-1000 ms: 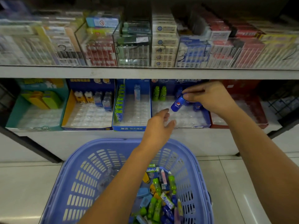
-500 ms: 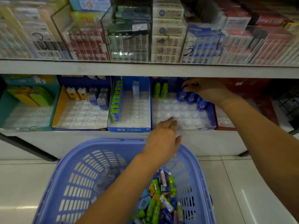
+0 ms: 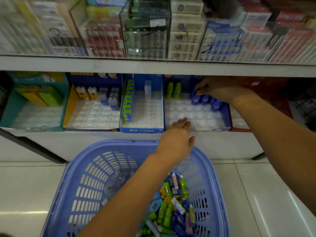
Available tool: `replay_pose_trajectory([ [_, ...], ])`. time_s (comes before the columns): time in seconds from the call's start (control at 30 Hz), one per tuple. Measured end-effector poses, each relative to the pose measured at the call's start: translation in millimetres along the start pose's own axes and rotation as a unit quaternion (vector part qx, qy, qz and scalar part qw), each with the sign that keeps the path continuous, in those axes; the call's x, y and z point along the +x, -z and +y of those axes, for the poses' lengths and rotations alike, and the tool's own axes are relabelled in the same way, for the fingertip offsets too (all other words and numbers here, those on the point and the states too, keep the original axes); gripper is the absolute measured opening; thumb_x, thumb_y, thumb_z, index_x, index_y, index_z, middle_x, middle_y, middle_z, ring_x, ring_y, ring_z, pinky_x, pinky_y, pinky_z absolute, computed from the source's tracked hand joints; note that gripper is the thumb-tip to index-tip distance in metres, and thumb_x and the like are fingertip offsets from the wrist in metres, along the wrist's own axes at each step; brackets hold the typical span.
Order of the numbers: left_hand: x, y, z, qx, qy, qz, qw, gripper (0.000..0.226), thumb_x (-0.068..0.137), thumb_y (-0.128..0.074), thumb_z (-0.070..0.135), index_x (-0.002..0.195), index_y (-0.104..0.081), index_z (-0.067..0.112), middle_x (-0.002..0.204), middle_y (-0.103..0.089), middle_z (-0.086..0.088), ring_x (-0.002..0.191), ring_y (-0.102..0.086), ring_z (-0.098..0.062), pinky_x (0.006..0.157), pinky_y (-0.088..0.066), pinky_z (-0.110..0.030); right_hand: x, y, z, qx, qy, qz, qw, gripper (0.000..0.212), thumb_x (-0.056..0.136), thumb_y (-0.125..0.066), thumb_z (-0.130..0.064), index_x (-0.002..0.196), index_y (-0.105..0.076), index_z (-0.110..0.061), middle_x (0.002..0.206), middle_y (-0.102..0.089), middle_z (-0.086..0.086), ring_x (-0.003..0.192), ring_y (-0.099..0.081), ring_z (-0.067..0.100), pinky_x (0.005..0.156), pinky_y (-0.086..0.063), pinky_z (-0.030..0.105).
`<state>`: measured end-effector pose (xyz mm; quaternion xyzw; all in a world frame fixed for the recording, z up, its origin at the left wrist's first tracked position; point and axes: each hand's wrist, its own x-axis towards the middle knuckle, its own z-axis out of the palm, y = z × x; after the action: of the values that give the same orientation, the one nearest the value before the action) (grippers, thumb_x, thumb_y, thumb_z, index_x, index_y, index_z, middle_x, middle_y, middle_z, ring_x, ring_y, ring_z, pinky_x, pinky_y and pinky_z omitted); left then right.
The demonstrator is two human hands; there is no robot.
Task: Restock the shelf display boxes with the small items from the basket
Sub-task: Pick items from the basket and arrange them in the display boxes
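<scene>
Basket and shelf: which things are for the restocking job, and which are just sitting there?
For the job: basket, small items, blue display box, blue bottle, right hand, left hand.
Just there: upper-shelf packs, floor.

One head-worn view, facing forward and down, close over basket [image 3: 119, 144], near shelf [image 3: 153, 67]

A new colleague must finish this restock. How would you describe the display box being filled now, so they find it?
On the lower shelf, above the purple basket, stands a row of display boxes. Take the dark blue box left of the red box: only it holds two green bottles and a cluster of blue bottles.
</scene>
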<state>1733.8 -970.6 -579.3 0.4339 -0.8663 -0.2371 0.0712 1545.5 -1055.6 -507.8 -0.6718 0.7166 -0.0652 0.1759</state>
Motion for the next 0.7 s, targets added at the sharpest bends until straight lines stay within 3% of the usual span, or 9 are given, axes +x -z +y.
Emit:
replay_pose_trajectory([
  [0.1,-25,2,-5,-0.071,-0.052,0.098,0.991,0.043,0.101,-0.044,0.026,0.14,-0.044,0.01,0.147,-0.043,-0.006,0.133,-0.041,-0.021,0.106,-0.037,-0.031,-18,2,-18,-0.051,0.022,0.034,0.998,0.037,0.089,-0.064,-0.028,0.123,-0.062,-0.014,0.13,-0.055,0.009,0.114,-0.052,0.027,0.093,-0.04,0.028],
  [0.13,-34,0,-11,-0.085,-0.064,0.131,0.986,0.035,0.1,-0.046,0.024,0.131,-0.054,0.01,0.134,-0.054,-0.007,0.118,-0.053,-0.023,0.095,-0.046,-0.034,-28,0,-28,-0.07,0.051,0.048,0.995,0.034,0.087,-0.064,-0.032,0.114,-0.067,-0.011,0.122,-0.059,0.01,0.105,-0.055,0.025,0.087,-0.043,0.029],
  [0.2,-49,-12,-27,-0.091,-0.054,0.144,0.984,0.024,0.099,-0.047,0.022,0.112,-0.063,0.009,0.109,-0.063,-0.009,0.092,-0.059,-0.026,0.077,-0.05,-0.04,-55,-6,-51,-0.081,0.113,0.028,0.99,0.032,0.084,-0.064,-0.044,0.083,-0.072,-0.013,0.091,-0.066,0.009,0.08,-0.058,0.022,0.07,-0.044,0.032],
  [0.27,-57,-29,-45,-0.07,0.011,0.065,0.995,0.022,0.1,-0.043,0.021,0.099,-0.06,0.007,0.091,-0.063,-0.012,0.079,-0.058,-0.029,0.071,-0.049,-0.045,-84,-22,-72,-0.083,0.138,-0.067,0.985,0.036,0.079,-0.064,-0.052,0.063,-0.064,-0.019,0.07,-0.062,0.005,0.066,-0.055,0.019,0.061,-0.043,0.033],
  [0.3,-62,-42,-56,-0.047,0.049,-0.006,0.998,0.022,0.1,-0.042,0.02,0.094,-0.057,0.006,0.084,-0.06,-0.012,0.076,-0.057,-0.03,0.069,-0.048,-0.046,-96,-39,-79,-0.087,0.141,-0.129,0.978,0.037,0.078,-0.065,-0.052,0.064,-0.064,-0.018,0.07,-0.062,0.005,0.066,-0.055,0.019,0.063,-0.043,0.033],
  [0.37,-78,-72,-78,-0.004,0.084,-0.178,0.98,0.018,0.098,-0.042,0.016,0.098,-0.055,0.004,0.085,-0.058,-0.013,0.084,-0.056,-0.033,0.068,-0.045,-0.041,-116,-87,-86,-0.104,0.14,-0.252,0.952,0.036,0.08,-0.068,-0.046,0.082,-0.068,-0.01,0.085,-0.065,0.01,0.077,-0.058,0.025,0.064,-0.042,0.033],
  [0.47,-118,-122,-107,0.016,0.083,-0.367,0.927,0.035,0.096,-0.046,0.015,0.129,-0.051,0.007,0.114,-0.057,-0.017,0.102,-0.054,-0.032,0.084,-0.044,-0.044,-135,-176,-85,-0.13,0.133,-0.381,0.906,0.036,0.083,-0.071,-0.023,0.115,-0.059,-0.011,0.11,-0.062,0.011,0.083,-0.054,0.025,0.066,-0.042,0.033],
  [0.57,-148,-152,-127,0.023,0.059,-0.425,0.903,0.041,0.095,-0.049,0.026,0.135,-0.045,0.017,0.135,-0.05,-0.016,0.118,-0.05,-0.034,0.098,-0.044,-0.043,-147,-250,-76,-0.171,0.15,-0.423,0.877,0.059,0.082,-0.065,-0.002,0.137,-0.044,-0.014,0.125,-0.051,0.018,0.103,-0.054,0.034,0.081,-0.048,0.043],
  [0.7,-153,-160,-141,0.024,0.044,-0.461,0.886,0.05,0.095,-0.051,0.028,0.142,-0.036,0.021,0.141,-0.045,-0.016,0.121,-0.048,-0.034,0.102,-0.042,-0.046,-159,-299,-65,-0.212,0.175,-0.43,0.86,0.062,0.079,-0.068,-0.009,0.136,-0.042,-0.013,0.133,-0.043,0.017,0.121,-0.042,0.035,0.093,-0.043,0.043],
])
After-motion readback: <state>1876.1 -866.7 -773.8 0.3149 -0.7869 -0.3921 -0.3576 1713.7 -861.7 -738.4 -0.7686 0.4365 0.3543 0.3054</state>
